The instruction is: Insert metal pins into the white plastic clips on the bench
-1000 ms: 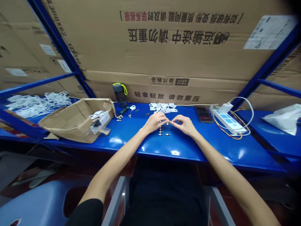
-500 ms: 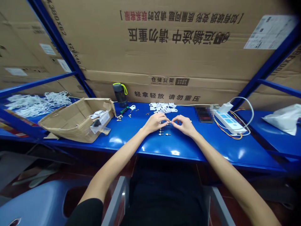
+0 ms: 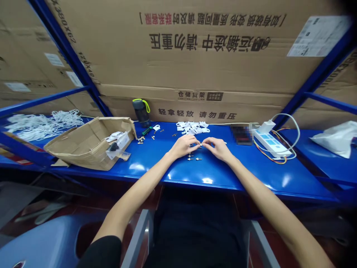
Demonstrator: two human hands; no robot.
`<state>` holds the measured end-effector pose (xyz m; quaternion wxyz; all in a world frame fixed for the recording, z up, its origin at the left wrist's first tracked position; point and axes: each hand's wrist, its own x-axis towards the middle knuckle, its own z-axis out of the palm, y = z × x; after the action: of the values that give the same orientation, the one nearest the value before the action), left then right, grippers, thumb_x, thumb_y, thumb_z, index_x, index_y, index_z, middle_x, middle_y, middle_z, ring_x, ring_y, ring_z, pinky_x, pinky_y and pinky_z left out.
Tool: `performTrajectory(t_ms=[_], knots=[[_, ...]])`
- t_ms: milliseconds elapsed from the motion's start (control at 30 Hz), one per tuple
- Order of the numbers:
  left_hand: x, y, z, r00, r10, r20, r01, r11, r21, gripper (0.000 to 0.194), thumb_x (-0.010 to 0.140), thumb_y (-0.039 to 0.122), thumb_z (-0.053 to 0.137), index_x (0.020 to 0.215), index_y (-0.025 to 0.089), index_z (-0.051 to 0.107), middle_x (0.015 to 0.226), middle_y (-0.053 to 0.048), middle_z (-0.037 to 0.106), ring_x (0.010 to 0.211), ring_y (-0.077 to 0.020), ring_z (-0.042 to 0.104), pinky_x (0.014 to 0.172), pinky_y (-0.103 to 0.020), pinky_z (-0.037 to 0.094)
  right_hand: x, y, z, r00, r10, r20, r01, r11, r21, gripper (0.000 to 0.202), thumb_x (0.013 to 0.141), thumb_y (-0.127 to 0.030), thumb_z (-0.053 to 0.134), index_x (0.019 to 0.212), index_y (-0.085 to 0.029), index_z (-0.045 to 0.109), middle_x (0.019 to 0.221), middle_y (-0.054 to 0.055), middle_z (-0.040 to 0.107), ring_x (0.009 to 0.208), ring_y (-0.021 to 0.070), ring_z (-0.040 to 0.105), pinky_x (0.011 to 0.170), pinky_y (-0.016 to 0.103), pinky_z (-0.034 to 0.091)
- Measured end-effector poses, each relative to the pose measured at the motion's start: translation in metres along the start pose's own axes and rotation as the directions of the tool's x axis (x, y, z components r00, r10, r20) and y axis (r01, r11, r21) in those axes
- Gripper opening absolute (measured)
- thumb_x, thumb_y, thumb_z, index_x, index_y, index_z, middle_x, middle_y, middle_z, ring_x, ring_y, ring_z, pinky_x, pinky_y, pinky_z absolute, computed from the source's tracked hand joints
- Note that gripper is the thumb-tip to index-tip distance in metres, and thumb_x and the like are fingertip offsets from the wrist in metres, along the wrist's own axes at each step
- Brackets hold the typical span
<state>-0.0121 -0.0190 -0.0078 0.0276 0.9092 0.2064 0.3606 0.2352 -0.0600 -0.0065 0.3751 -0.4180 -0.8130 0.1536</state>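
Over the middle of the blue table (image 3: 156, 167), my left hand (image 3: 184, 146) and my right hand (image 3: 217, 147) meet nearly fingertip to fingertip. Both are closed in a pinch around a small metal-and-white part (image 3: 200, 144), whose details are hidden by the fingers. Several similar small pins lie below my left hand, one pin (image 3: 198, 159) a little apart to the right. Behind my hands is a pile of white plastic pieces (image 3: 192, 127).
An open cardboard box (image 3: 80, 149) with bags stands left, near a dark bottle (image 3: 141, 112), a green-handled tool (image 3: 147, 131) and small brass parts (image 3: 141, 140). On the right are a blurred-out dark object (image 3: 241, 134), a white power strip (image 3: 272, 143) with cables and a plastic bag (image 3: 336, 138).
My right hand's fingers have closed in on the small part beside my left fingertips. The whole view has shifted slightly.
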Motion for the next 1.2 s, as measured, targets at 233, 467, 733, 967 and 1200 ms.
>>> performTrajectory(t_ms=[233,467,733,967,1200], knots=[[0.0013,0.001,-0.001,0.999,-0.019,0.035,0.019,1.0,0.001,0.027,0.111,0.04,0.061,0.106,0.02,0.078,0.103,-0.007,0.079,0.096,-0.0217,0.072,0.09,-0.036,0.054,0.0001,-0.0009,-0.0009,1.0,-0.017,-0.005,0.016,0.999,-0.036,0.03,0.107,-0.046,0.06,0.103,-0.024,0.08,0.102,0.007,0.083,0.085,0.0234,0.071,0.085,0.036,0.055],[0.0011,0.0013,-0.0015,0.999,-0.021,0.038,0.021,1.0,-0.008,0.028,0.112,0.04,0.06,0.107,0.019,0.078,0.103,-0.007,0.079,0.097,-0.0216,0.072,0.09,-0.036,0.055,-0.0009,0.0004,0.0004,1.0,-0.015,-0.023,0.014,0.999,-0.035,0.029,0.105,-0.046,0.062,0.099,-0.023,0.08,0.099,0.007,0.082,0.082,0.0228,0.07,0.081,0.036,0.055],[0.0019,0.0023,-0.0041,0.999,-0.023,0.023,0.023,1.0,0.003,0.037,0.11,0.05,0.062,0.103,0.02,0.081,0.101,-0.007,0.079,0.094,-0.0219,0.071,0.089,-0.037,0.054,-0.0011,0.0023,0.0008,0.999,-0.046,-0.026,0.045,0.998,-0.05,0.026,0.104,-0.044,0.064,0.097,-0.024,0.079,0.094,0.007,0.08,0.083,0.0231,0.068,0.081,0.037,0.055],[0.0041,0.0014,-0.0048,0.995,-0.098,-0.014,0.098,0.993,0.063,0.041,0.113,0.05,0.054,0.098,0.021,0.079,0.098,-0.007,0.08,0.097,-0.0221,0.071,0.094,-0.039,0.053,-0.0011,0.0028,0.0045,0.995,-0.069,0.076,0.072,0.996,-0.05,0.017,0.101,-0.037,0.069,0.094,-0.024,0.079,0.095,0.006,0.078,0.089,0.0238,0.069,0.085,0.039,0.053],[0.0022,0.0007,-0.0038,0.997,-0.078,0.003,0.077,0.995,0.07,0.045,0.114,0.049,0.051,0.094,0.02,0.078,0.099,-0.007,0.079,0.097,-0.0219,0.07,0.093,-0.039,0.053,-0.003,0.0016,0.0083,0.976,-0.077,0.206,0.085,0.996,-0.03,0.013,0.099,-0.034,0.072,0.094,-0.026,0.082,0.102,0.005,0.079,0.099,0.0249,0.069,0.093,0.041,0.054]])
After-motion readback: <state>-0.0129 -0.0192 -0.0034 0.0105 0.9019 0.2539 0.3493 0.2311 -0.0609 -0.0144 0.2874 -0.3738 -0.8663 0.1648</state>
